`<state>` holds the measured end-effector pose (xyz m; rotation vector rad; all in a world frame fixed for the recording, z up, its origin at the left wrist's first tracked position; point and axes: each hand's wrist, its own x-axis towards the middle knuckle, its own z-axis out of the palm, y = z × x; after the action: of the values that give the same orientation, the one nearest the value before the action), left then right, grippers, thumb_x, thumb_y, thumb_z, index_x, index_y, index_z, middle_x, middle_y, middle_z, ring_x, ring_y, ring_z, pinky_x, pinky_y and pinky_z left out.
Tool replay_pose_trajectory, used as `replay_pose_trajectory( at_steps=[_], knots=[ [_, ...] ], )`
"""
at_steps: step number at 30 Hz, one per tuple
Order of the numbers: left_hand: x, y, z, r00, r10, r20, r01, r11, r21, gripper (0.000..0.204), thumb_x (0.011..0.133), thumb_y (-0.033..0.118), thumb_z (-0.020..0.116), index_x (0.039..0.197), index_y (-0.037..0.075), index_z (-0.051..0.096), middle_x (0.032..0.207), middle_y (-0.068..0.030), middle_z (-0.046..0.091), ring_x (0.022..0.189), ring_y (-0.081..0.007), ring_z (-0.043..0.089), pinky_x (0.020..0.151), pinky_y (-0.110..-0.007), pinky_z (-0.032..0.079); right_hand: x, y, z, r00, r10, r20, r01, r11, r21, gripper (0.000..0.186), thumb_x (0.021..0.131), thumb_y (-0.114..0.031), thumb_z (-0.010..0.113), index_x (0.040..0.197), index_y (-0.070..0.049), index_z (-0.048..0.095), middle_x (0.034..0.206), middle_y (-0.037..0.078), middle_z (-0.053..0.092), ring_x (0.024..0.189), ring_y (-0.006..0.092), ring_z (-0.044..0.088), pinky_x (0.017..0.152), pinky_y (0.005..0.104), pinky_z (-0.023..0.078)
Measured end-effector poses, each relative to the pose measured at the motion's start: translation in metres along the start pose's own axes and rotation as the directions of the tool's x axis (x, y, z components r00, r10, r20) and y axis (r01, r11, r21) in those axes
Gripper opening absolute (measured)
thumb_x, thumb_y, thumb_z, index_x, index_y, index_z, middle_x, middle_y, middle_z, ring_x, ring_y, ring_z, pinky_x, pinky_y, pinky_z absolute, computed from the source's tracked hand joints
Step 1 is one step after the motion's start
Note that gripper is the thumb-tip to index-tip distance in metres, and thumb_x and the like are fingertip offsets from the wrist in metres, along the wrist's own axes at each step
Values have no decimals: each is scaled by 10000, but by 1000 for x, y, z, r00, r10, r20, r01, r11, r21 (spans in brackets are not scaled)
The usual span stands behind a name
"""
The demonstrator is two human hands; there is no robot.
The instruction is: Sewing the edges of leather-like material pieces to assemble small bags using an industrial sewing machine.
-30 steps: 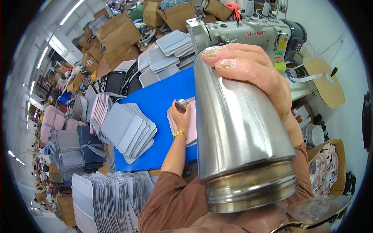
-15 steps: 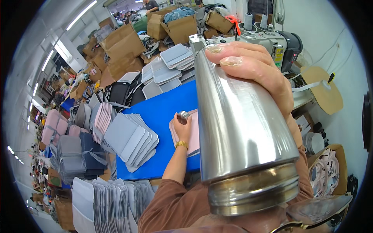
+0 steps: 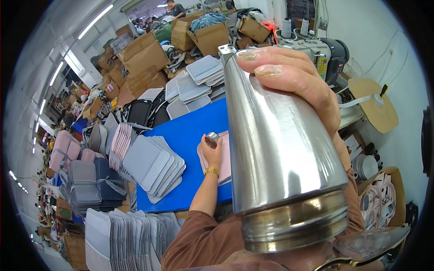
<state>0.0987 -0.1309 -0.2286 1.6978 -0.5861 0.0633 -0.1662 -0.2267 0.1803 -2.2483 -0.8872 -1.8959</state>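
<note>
My right hand (image 3: pixel 294 81) grips a tall stainless steel bottle (image 3: pixel 275 149), tipped up close to the camera with its threaded open mouth toward me. My left hand (image 3: pixel 211 153) rests on a pink fabric piece (image 3: pixel 224 160) on the blue table (image 3: pixel 190 135) and holds the bottle's small silver cap (image 3: pixel 212 137) between its fingers. A gold bracelet sits on the left wrist. The bottle hides much of the table's right side.
A fanned stack of grey padded panels (image 3: pixel 153 167) lies left of my hand. More grey panels (image 3: pixel 194 83) are piled behind the table, a sewing machine (image 3: pixel 316 54) stands at the back right, cardboard boxes (image 3: pixel 144 54) behind, stacked grey and pink pieces (image 3: pixel 77 176) on the left.
The view has tilted upward, so the table and my left hand sit lower in the picture. The bottle stays raised in my right hand, and the left hand still holds the cap.
</note>
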Motion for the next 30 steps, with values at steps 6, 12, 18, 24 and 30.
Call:
replay_pose_trajectory(
  at_steps=[6,12,18,24,30],
  knots=[
    [1,-4,1,999,30,-28,-29,998,50,820,863,294,871,1496,-19,453,1359,-193,582,1263,-321,581,1085,-416,467,-2,1,-1,1000,-2,7,2,1000,-15,475,875,-136,831,1256,-8,577,1207,234,725,1145,339,703,1018,448,557],
    [1,-2,0,995,81,-59,-77,995,62,876,857,290,875,1529,-31,413,1375,-196,576,1274,-325,574,1098,-415,457,-5,2,3,1000,9,-9,-9,1000,-5,472,879,-132,827,1258,-7,576,1210,234,724,1141,337,703,1015,447,557],
    [-1,0,0,998,45,-50,-44,998,34,899,847,271,884,1539,-34,397,1366,-192,577,1276,-315,578,1089,-402,464,-10,2,5,1000,29,-6,-29,1000,9,469,886,-136,821,1261,-9,571,1212,236,723,1156,342,696,1020,453,552],
    [0,-2,0,998,39,-44,-38,999,30,876,843,266,890,1521,-26,420,1365,-202,576,1269,-315,583,1085,-406,471,-11,1,5,999,43,-20,-43,999,8,483,880,-143,827,1262,-9,565,1213,249,718,1171,347,690,1029,456,550],
    [0,-2,0,998,46,-52,-40,994,106,865,836,276,894,1507,-24,439,1377,-206,573,1286,-335,567,1104,-424,457,-9,4,3,999,19,-42,-18,1000,17,482,877,-132,830,1260,-4,567,1211,258,715,1171,350,691,1025,450,556]
  ],
)
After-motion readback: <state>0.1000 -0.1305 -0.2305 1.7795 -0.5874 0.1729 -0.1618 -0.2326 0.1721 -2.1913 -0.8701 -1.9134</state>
